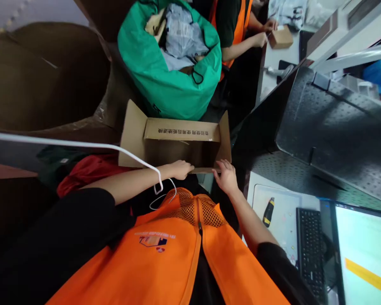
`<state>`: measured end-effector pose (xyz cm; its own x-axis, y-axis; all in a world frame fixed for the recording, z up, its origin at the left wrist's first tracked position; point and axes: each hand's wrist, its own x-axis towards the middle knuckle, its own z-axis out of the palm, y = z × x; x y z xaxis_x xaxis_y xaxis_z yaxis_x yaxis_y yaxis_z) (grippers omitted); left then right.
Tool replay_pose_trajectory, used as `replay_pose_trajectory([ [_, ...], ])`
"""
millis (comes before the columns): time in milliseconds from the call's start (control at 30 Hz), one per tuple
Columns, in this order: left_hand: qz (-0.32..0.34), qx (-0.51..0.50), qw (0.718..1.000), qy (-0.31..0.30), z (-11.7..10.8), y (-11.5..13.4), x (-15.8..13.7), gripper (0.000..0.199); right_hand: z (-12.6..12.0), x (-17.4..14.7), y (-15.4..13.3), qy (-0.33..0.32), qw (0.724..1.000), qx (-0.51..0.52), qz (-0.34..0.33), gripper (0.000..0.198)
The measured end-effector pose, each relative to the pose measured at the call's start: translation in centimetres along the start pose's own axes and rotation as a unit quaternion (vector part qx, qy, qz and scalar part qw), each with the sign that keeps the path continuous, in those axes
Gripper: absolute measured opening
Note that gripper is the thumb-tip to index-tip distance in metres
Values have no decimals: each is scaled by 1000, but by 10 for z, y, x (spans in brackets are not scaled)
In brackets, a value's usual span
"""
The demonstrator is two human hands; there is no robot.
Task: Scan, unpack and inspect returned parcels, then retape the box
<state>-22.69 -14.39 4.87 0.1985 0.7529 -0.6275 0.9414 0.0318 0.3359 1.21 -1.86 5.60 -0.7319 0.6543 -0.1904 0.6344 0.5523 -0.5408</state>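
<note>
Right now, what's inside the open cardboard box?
In the cardboard box, shadowed brown cardboard shows, with a printed panel along the far side. The near edge, held by the left hand and right hand, covers the strip behind it; can't tell what's there.

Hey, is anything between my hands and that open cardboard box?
Nothing visible: your left hand and right hand are both at the cardboard box's near edge. A white cable crosses the view over your left forearm.

Monitor cut off at right. Far co-worker: head out of frame. Green sack: base hidden behind open box. Vest print too small to read. Cardboard bin clipped at left.
</note>
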Motion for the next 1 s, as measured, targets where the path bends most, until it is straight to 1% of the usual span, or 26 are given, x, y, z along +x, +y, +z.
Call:
replay_pose_trajectory([
  [67, 13, -9, 1000, -10, -1, 0, 11, 43, 4, 31, -10, -52, 998, -43, -10, 51],
  [133, 27, -19, 999, -22, 0, 1, 22, 43, 15, 66, -16, -120, 990, -69, 7, 57],
  [200, 41, -33, 998, -36, 3, 0, 31, 43, 31, 95, -15, -203, 977, -64, 17, 60],
  [233, 47, -41, 997, -45, 4, -1, 35, 44, 39, 105, -12, -251, 967, -53, 14, 59],
  [267, 52, -49, 996, -54, 6, -4, 38, 43, 48, 110, -8, -302, 952, -41, 7, 58],
  [333, 71, -73, 991, -84, 6, -14, 42, 35, 60, 111, 1, -390, 920, -23, -3, 58],
  [367, 85, -86, 987, -104, 5, -23, 43, 32, 64, 107, 5, -418, 908, -21, -5, 60],
  [400, 90, -101, 985, -108, 4, -36, 45, 32, 67, 101, 8, -437, 899, -25, -5, 66],
  [433, 82, -114, 986, -90, 2, -51, 48, 35, 68, 95, 12, -449, 893, -33, -4, 76],
  [467, 55, -122, 990, -52, 0, -70, 51, 40, 68, 90, 14, -457, 889, -43, -2, 88],
  [500, 11, -124, 992, -2, -1, -90, 55, 50, 67, 86, 17, -463, 885, -54, 1, 96],
  [533, -47, -121, 990, 52, -1, -111, 61, 65, 67, 83, 19, -470, 880, -64, 4, 101],
  [567, -108, -114, 983, 97, 2, -132, 67, 79, 67, 81, 21, -475, 877, -73, 8, 102],
  [600, -164, -105, 973, 124, 6, -152, 74, 87, 66, 79, 22, -479, 874, -81, 10, 100],
  [667, -236, -91, 956, 145, 18, -181, 87, 90, 65, 76, 25, -480, 872, -95, 12, 90],
  [700, -254, -89, 951, 155, 25, -191, 91, 88, 65, 74, 26, -479, 872, -101, 12, 85],
  [767, -257, -96, 946, 174, 36, -198, 97, 81, 62, 70, 27, -475, 873, -112, 11, 77],
  [833, -236, -110, 947, 188, 39, -197, 98, 72, 58, 65, 24, -470, 874, -122, 7, 74],
  [900, -209, -116, 949, 206, 34, -191, 96, 65, 56, 62, 19, -462, 877, -132, -2, 72],
  [1000, -170, -102, 946, 256, 18, -185, 93, 56, 59, 58, 8, -449, 882, -144, -14, 71],
])
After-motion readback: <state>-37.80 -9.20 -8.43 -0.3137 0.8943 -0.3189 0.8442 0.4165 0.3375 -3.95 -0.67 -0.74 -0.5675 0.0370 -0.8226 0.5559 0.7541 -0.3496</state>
